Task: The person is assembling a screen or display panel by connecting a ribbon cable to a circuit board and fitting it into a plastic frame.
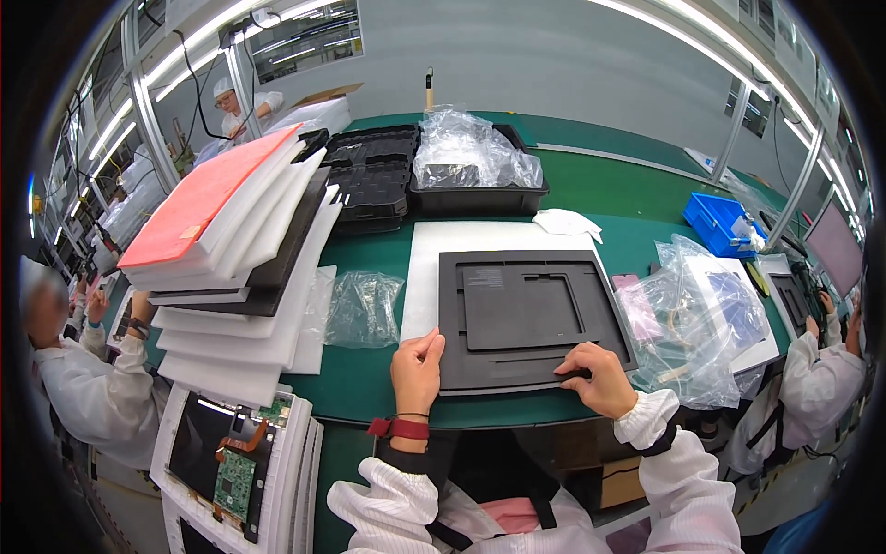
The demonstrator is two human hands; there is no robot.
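Black plastic back cover (531,319), 1 pc, is lying flat on white foam sheet (425,268), long axis running L-R just ahead of my fingers. I'm pinching its near-left corner w/ left hand (417,367); right hand (602,377) is pressing curled fingers on near edge. Both equally close. 2 clear bags: 1 left, 1 right.

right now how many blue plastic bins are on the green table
1: a blue plastic bin stands at the far right of the green table, beyond the crumpled clear plastic bag. Others may be hidden outside the view.
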